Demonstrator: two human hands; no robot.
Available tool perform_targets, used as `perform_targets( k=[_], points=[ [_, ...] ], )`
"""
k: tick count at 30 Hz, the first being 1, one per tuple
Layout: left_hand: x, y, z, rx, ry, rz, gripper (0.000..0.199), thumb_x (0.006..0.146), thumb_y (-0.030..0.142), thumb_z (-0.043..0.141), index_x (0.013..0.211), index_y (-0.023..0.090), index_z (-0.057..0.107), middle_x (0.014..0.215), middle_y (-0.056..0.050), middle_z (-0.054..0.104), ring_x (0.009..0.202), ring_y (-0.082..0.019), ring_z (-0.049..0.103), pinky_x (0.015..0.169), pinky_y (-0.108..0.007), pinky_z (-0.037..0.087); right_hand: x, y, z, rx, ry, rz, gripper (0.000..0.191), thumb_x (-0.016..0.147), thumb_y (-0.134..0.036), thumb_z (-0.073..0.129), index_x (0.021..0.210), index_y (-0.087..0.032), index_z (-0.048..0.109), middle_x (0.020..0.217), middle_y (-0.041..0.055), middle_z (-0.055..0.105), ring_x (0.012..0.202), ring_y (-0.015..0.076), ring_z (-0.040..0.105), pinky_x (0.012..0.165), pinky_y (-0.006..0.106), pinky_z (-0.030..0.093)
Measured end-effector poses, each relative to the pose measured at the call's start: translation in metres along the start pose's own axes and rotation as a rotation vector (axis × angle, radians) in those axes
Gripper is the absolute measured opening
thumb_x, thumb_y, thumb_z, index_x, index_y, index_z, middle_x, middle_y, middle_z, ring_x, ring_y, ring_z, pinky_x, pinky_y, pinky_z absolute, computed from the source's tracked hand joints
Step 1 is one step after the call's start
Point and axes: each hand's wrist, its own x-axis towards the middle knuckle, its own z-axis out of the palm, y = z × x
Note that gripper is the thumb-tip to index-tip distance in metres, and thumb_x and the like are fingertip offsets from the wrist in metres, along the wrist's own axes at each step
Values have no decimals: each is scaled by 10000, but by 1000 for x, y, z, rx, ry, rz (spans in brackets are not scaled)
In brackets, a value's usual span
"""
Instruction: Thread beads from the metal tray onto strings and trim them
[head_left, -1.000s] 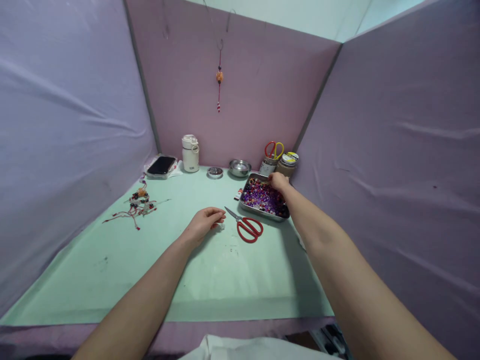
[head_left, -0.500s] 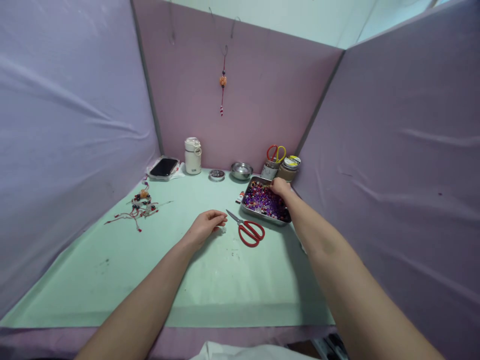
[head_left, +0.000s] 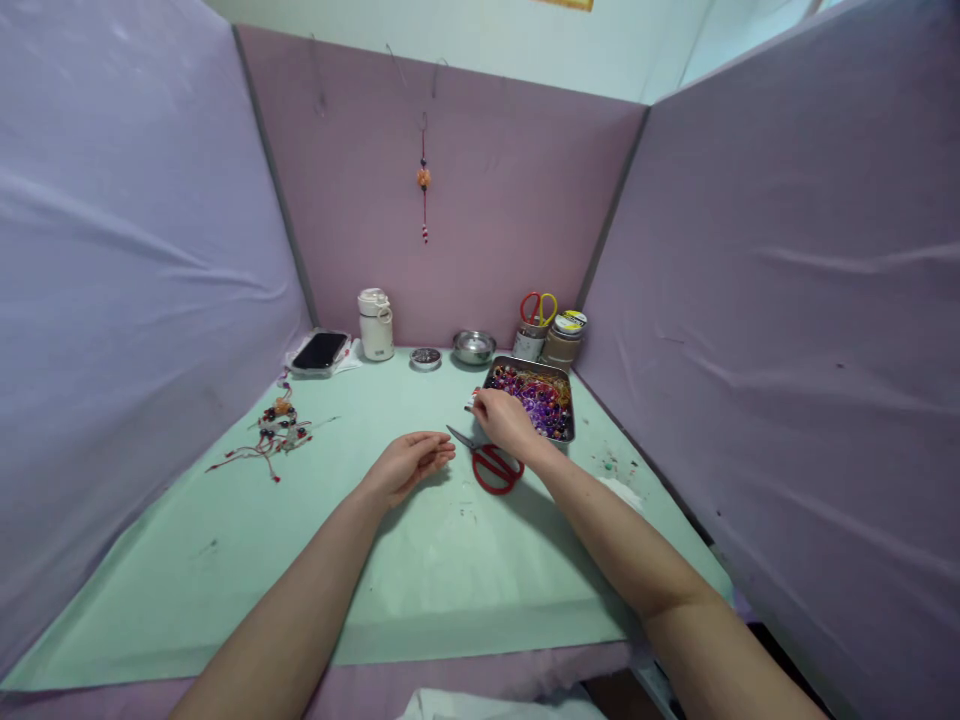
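Observation:
My left hand (head_left: 411, 466) rests on the green tabletop with its palm turned partly up and its fingers stretched out, loosely cupped. Whether something small lies in it I cannot see. My right hand (head_left: 504, 418) is above the near left edge of a metal tray (head_left: 573, 405), fingertips pinched together; what they hold, if anything, is too small to make out. Purple, red and dark beads (head_left: 544, 405) fill the tray. Red-handled scissors (head_left: 496, 470) lie between my hands, blades pointing toward my left fingertips, partly below my right wrist.
Beaded red cord pieces (head_left: 281, 425) lie at left. Along the back are a phone (head_left: 320, 351), a white bottle (head_left: 376, 325), a small round container (head_left: 425, 358), a metal bowl (head_left: 474, 347), a scissors holder (head_left: 529, 343) and a jar (head_left: 564, 342). A beaded strand (head_left: 424, 180) hangs on the back wall.
My right hand has come out of the bead tray, moving left and nearer to my left hand. My left hand has turned its palm up and spread its fingers. The view has shifted slightly.

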Motion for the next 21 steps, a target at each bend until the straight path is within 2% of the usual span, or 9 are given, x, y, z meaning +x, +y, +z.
perform_targets(
  k=[4, 7, 9, 12, 14, 18, 21],
  points=[
    [1, 2, -2, -115, -46, -53, 141, 816, 261, 637, 858, 130, 665, 936, -130, 709, 862, -167, 674, 861, -298, 532, -20, -34, 7, 61, 57, -185, 152, 889, -200, 470, 827, -191, 609, 849, 67, 648, 824, 194, 552, 714, 293, 343],
    [1, 2, -1, -217, -30, -87, 136, 849, 238, 585, 797, 126, 643, 825, -112, 702, 783, -161, 670, 843, -316, 540, -32, -46, 17, 253, 86, -272, 129, 885, -213, 481, 829, -194, 595, 844, 58, 629, 830, 187, 533, 738, 297, 354],
    [1, 3, 0, -247, -20, -100, 150, 859, 236, 564, 792, 124, 639, 802, -104, 695, 762, -158, 664, 818, -311, 546, -36, -48, 22, 501, 92, -220, 107, 870, -226, 497, 817, -200, 585, 826, 39, 619, 798, 170, 532, 735, 286, 376],
    [1, 4, 1, -249, -59, -51, 161, 860, 262, 561, 876, 133, 657, 914, -108, 697, 817, -160, 663, 823, -301, 539, -35, -46, 25, 868, 72, -43, 118, 855, -282, 503, 803, -208, 579, 784, 8, 605, 725, 148, 526, 691, 272, 403],
    [1, 4, 0, -248, -65, -15, 172, 860, 267, 559, 907, 140, 665, 966, -111, 694, 859, -160, 663, 841, -296, 530, -33, -45, 25, 1035, 49, 41, 144, 832, -329, 527, 785, -204, 578, 754, -2, 588, 698, 142, 517, 677, 269, 409],
    [0, 4, -1, -187, -32, 38, 169, 803, 293, 637, 885, 150, 674, 1011, -120, 691, 941, -185, 657, 850, -299, 513, -30, -42, 25, 1213, 19, 144, 191, 759, -388, 603, 749, -198, 577, 702, -16, 564, 681, 135, 513, 686, 270, 412],
    [1, 2, -1, -100, 27, 112, 226, 750, 339, 687, 869, 147, 680, 1016, -122, 690, 1002, -204, 635, 817, -278, 500, -29, -39, 26, 1254, -26, 206, 207, 726, -400, 629, 759, -200, 584, 683, -17, 575, 640, 125, 487, 615, 252, 379]
  ],
)
